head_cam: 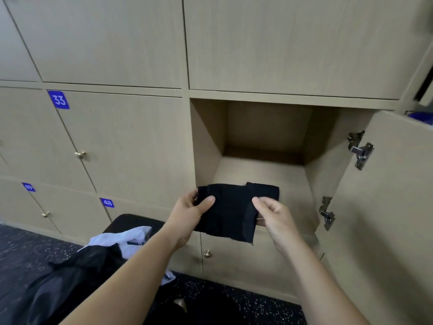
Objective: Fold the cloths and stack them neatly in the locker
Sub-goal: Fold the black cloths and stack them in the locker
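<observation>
Both hands up at the mouth of the open locker point(269, 174), sharing one folded black cloth point(229, 214). The left hand point(191, 208) grips the cloth's left edge, thumb on top and fingers under. The right hand point(275, 215) pinches the right fold between thumb and fingers. The cloth sits over the locker's near lip, its far corners over the locker floor; cannot tell if it touches the wood.

Around: the locker door point(393, 207) is swung out to the right, with two metal hinges point(360, 148) on its inner edge close to the right wrist. That is the tight side. The left wall of the locker is just beside the left hand's fingers. Behind the cloth the locker floor runs bare to the back wall.

Low left, a dark worktop point(131, 220) carries a crumpled white cloth point(117, 240) and a dark cloth point(70, 277), both under the left forearm. Closed doors all round, with blue plates 33 point(58, 99) and 48 point(107, 202), and a brass knob point(207, 254) just below the cloth. Speckled dark floor point(23, 247) at the near edge.
</observation>
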{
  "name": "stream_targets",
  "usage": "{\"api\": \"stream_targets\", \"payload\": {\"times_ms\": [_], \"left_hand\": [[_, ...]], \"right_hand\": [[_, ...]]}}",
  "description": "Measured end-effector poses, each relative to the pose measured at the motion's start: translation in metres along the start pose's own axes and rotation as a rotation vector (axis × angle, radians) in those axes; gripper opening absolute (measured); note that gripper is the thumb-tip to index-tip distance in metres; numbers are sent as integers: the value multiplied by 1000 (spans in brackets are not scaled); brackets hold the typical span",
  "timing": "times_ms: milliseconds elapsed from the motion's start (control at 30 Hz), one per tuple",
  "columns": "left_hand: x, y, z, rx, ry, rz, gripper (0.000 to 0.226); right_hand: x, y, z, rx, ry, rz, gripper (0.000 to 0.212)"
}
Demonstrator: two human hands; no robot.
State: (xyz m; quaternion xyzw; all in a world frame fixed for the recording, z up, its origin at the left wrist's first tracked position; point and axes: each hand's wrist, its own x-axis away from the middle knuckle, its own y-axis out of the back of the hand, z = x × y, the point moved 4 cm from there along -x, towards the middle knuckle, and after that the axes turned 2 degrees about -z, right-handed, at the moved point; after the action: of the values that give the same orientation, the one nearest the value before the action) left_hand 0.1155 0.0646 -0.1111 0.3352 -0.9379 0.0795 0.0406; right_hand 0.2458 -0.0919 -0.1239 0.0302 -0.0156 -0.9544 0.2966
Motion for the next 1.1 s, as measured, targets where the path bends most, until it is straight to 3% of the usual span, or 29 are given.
{"api": "stream_targets", "payload": {"times_ms": [100,200,400,600,700,767,900,1100], "left_hand": [[-15,-11,10,-24,-1,-31,34],[-30,-26,24,-46,0,-83,49],[-54,-48,44,-201,-70,-150,18],[-84,-59,54,-189,-3,-124,18],[-98,-59,56,-198,-1,-142,5],[-106,-59,59,-189,-3,-136,12],[-116,-62,63,-113,20,-94,19],[-131,-65,70,-136,21,-133,16]], "right_hand": [[-10,14,-10,26,51,-82,46],[-21,27,-23,31,46,-216,42],[-41,39,-58,37,16,-316,34],[-63,40,-79,-34,7,-265,23],[-71,39,-80,-72,-2,-242,40],[-76,40,-82,-136,-71,-242,50],[-88,43,-91,-191,-258,-238,46],[-101,43,-92,-199,-163,-194,47]]}}
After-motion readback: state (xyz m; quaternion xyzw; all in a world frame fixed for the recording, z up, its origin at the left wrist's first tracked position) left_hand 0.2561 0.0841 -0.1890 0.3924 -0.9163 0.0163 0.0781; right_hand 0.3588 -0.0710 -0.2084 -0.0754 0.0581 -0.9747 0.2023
